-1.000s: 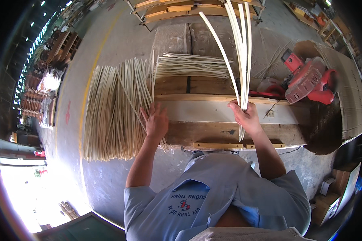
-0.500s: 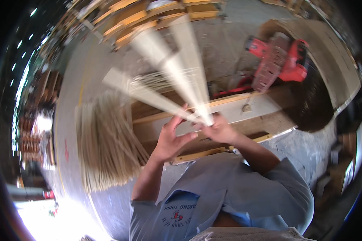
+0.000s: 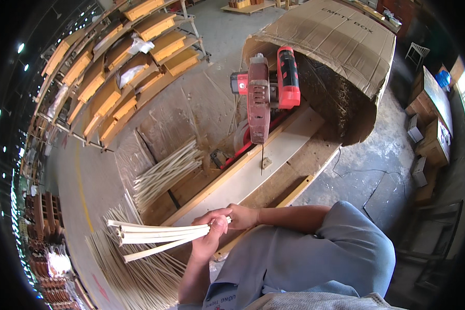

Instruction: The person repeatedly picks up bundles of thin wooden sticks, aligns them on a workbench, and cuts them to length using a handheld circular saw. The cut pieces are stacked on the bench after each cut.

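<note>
A small bundle of pale, thin wood strips (image 3: 160, 233) fans out toward the left, in front of my body. My left hand (image 3: 207, 238) is closed around the strips near their right end. Against those ends sits my right hand (image 3: 243, 216), its fingers curled about the tips and partly hidden behind the left hand. Below the bundle lies a large loose heap of similar strips (image 3: 132, 271). A smaller pile of cut strips (image 3: 166, 173) rests beyond, on the wooden work surface.
A red cutting saw (image 3: 259, 98) stands at the far end of a bench with a long white board (image 3: 287, 150). Behind it, a big cardboard box (image 3: 341, 36) lies open toward the saw, with sawdust inside. Racks of wooden parts (image 3: 119, 103) stand at the far left.
My view has swung to the right. The strips, spread and pointing away before, are now gathered and point left. My left hand, open before, has closed around them.
</note>
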The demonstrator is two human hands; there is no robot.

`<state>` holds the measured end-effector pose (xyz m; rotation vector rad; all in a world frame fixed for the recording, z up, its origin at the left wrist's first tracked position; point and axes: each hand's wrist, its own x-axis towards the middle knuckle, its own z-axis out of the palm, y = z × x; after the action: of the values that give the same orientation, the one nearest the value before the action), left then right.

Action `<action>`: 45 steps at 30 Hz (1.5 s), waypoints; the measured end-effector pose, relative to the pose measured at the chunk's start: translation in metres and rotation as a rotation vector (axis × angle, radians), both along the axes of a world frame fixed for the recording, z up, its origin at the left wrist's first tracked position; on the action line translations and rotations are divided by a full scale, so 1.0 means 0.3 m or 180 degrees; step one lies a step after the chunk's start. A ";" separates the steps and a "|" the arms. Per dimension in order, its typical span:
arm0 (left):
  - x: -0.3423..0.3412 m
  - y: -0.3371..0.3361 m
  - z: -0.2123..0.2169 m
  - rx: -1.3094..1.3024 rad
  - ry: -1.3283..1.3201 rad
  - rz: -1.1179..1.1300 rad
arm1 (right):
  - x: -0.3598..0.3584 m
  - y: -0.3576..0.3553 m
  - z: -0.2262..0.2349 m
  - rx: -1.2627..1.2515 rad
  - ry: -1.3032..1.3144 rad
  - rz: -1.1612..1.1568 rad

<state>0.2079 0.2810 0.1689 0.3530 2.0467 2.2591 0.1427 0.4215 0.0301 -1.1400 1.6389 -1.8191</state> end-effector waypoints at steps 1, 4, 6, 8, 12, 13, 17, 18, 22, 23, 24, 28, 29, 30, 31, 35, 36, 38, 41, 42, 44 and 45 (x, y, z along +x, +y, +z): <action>0.008 0.004 -0.008 0.0102 -0.0050 0.0057 | 0.005 -0.001 0.003 -0.0031 0.0051 -0.0042; 0.007 0.015 0.005 0.0085 -0.0005 0.0107 | 0.002 0.012 0.005 0.0074 0.0091 -0.0074; 0.020 0.021 0.013 -0.0022 0.0149 0.0081 | 0.007 0.002 -0.002 0.0093 0.0168 0.0009; 0.026 0.022 0.030 -0.0192 0.0491 -0.0010 | 0.011 0.002 -0.003 0.0028 0.0308 0.0157; 0.017 0.004 -0.042 -0.0373 -0.0142 -0.0081 | 0.024 -0.026 -0.043 -0.0066 -0.0182 -0.0098; 0.004 -0.001 -0.052 -0.0388 -0.0378 -0.0069 | 0.021 -0.042 -0.023 -0.0094 -0.0166 -0.0213; 0.007 0.012 -0.026 -0.0199 -0.0142 0.0813 | -0.016 0.036 0.054 0.0683 0.0276 -0.0182; 0.003 0.001 -0.033 -0.0312 -0.0251 0.0884 | -0.038 0.056 0.063 0.0788 0.0324 -0.0255; 0.017 -0.098 -0.144 -0.1618 -0.0652 0.0875 | -0.124 0.192 0.033 0.1472 0.0107 -0.0384; 0.037 -0.073 -0.130 -0.2031 -0.0418 0.0942 | -0.151 0.248 0.050 0.1998 0.0457 -0.0287; 0.061 -0.055 -0.121 -0.2450 -0.0194 0.1010 | -0.170 0.309 0.070 0.2513 0.0808 -0.0178; 0.043 -0.018 -0.145 -0.3235 0.1947 0.0958 | -0.247 0.520 0.000 0.2971 0.1470 0.0309; 0.035 -0.025 -0.154 -0.3617 0.1941 0.0745 | -0.257 0.539 0.026 0.3161 0.1367 0.0520; 0.024 -0.020 -0.172 -0.3873 0.1972 0.0714 | -0.262 0.546 0.056 0.3355 0.1237 0.0724; 0.011 -0.021 -0.187 -0.3925 0.1904 0.0626 | -0.264 0.548 0.067 0.3354 0.1205 0.0733; 0.020 -0.109 -0.328 -0.4252 0.1089 0.0212 | -0.272 0.538 0.170 0.3401 0.0807 0.0711; 0.030 -0.131 -0.347 -0.4340 0.1198 0.0255 | -0.276 0.541 0.183 0.3516 0.0711 0.0710; 0.032 -0.166 -0.351 -0.4412 0.1312 0.0276 | -0.294 0.548 0.173 0.3647 0.0514 0.0679; 0.036 -0.206 -0.358 -0.4377 0.1203 0.0209 | -0.303 0.536 0.165 0.3614 0.0669 0.0490; 0.032 -0.212 -0.365 -0.4360 0.1124 0.0178 | -0.301 0.519 0.161 0.3712 0.0971 0.0134; 0.020 -0.229 -0.382 -0.4131 0.0930 0.0218 | -0.295 0.474 0.146 0.3858 0.1614 -0.0567; 0.009 -0.236 -0.392 -0.3910 0.0824 0.0262 | -0.280 0.463 0.140 0.3496 0.2216 -0.1122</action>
<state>0.2107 0.2102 0.0513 0.4295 3.0752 0.6318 0.0586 0.5604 0.0720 -0.9736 2.7922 -0.3452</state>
